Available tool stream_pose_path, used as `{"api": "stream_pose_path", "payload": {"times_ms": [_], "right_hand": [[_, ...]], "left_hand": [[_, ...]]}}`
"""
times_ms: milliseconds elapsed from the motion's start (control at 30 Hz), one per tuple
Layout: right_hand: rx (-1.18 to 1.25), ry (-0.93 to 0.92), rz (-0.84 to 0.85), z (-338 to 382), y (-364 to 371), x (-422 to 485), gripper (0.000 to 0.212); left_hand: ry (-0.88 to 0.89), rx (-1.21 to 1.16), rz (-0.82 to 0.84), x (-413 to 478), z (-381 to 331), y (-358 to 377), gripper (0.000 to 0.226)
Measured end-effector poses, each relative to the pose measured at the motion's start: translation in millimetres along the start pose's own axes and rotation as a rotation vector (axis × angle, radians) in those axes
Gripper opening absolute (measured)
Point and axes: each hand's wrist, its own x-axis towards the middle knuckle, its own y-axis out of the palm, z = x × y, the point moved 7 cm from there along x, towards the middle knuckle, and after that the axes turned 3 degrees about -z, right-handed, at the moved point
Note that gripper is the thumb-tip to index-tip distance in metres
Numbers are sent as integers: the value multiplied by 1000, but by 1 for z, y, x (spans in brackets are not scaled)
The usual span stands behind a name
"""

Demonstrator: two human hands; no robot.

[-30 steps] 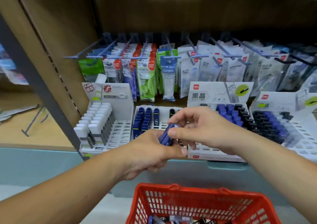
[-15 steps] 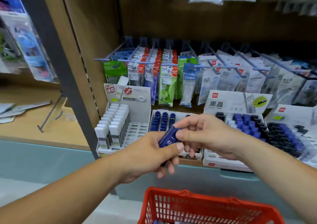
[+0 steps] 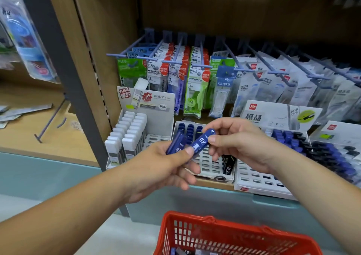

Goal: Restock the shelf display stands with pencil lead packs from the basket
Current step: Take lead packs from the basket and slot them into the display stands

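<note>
shelf (image 3: 212,184): centre stand (image 3: 207,165) partly stocked. left hand (image 3: 156,169) grips spare blue packs (image 3: 175,143); right hand (image 3: 240,145) pinches one pack (image 3: 202,141). next, judged: seat it in an open slot.

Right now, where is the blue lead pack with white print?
Head view, centre: left hand and right hand hold the blue lead pack before the middle display stand, above the red basket.

- Lead pack (image 3: 201,141) I hold: dark blue, white lettering.
- Basket (image 3: 195,233): red, slotted lattice walls.
- Middle display stand (image 3: 209,168): white, grid of slots.
- Left stand's packs (image 3: 129,133): white caps, grey bodies.
- Hanging packet (image 3: 195,98): green and white.
</note>
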Motion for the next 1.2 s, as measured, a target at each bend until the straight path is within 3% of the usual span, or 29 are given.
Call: {"api": "stream_pose_path", "payload": {"times_ms": [400, 500, 633, 967, 1200], "right_hand": [[121, -39, 34, 2, 16, 3, 34], [119, -52, -5, 4, 14, 4, 34], [129, -25, -81, 4, 6, 4, 17], [136, 24, -140, 0, 10, 7, 34], [-1, -30, -263, 7, -10, 12, 26]], "left_hand": [[22, -73, -101, 2, -3, -10, 26], [35, -98, -145, 2, -4, -11, 27], [65, -123, -220, 2, -6, -18, 25], [80, -50, -214, 4, -4, -14, 18], [57, 47, -278, 1, -4, -28, 17]]}}
